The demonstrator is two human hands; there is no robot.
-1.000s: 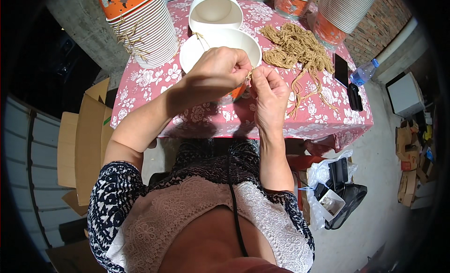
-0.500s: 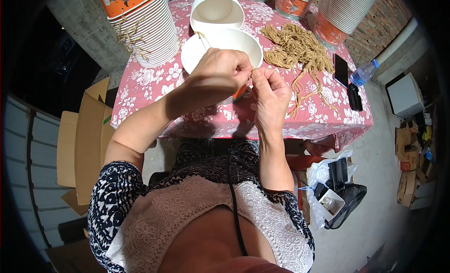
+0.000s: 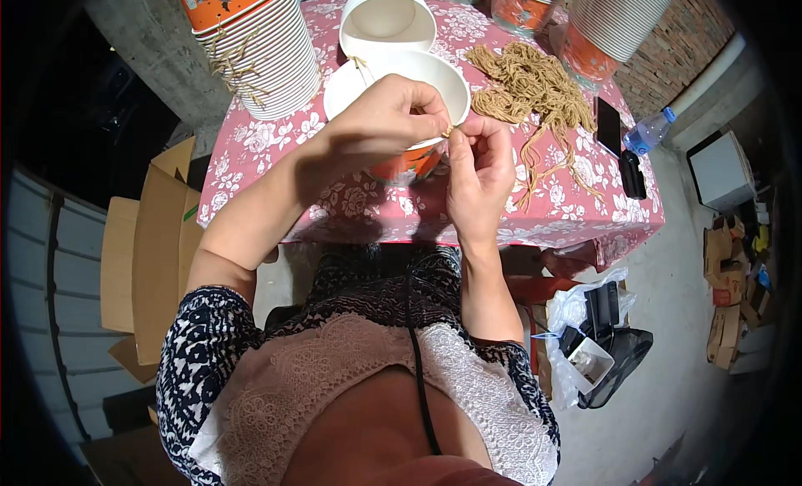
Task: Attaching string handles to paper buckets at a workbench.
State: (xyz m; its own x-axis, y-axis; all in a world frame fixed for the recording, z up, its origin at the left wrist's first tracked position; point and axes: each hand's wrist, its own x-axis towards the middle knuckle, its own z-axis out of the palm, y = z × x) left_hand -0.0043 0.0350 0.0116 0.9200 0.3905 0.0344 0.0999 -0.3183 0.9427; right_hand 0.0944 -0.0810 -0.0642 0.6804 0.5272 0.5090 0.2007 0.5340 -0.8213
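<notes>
A bucket [image 3: 458, 83] with a white inside and an orange, patterned outside stands on the table in front of me. A piece of tan twine [image 3: 357, 62] is at the left of its rim. At its near right rim, my left hand [image 3: 394, 112] and my right hand [image 3: 483, 162] meet with their fingertips almost touching. Both hands pinch a small, knot-like bit of tan twine [image 3: 449, 130] between thumb and finger. My left forearm crosses over the near part of the bucket and hides some of it.
A tall stack of buckets [image 3: 263, 64] with twine ends stands left, and another stack [image 3: 614, 35] far right. Loose tan twine [image 3: 539, 81] lies right of the bucket. Beyond it are a phone [image 3: 608, 125], a black case [image 3: 632, 174] and a bottle [image 3: 650, 133]. A white container [image 3: 388, 18] sits behind.
My left hand has shifted slightly and the right has dropped a little, uncovering more of the bucket's orange side. The knot-like twine now shows between the fingertips.
</notes>
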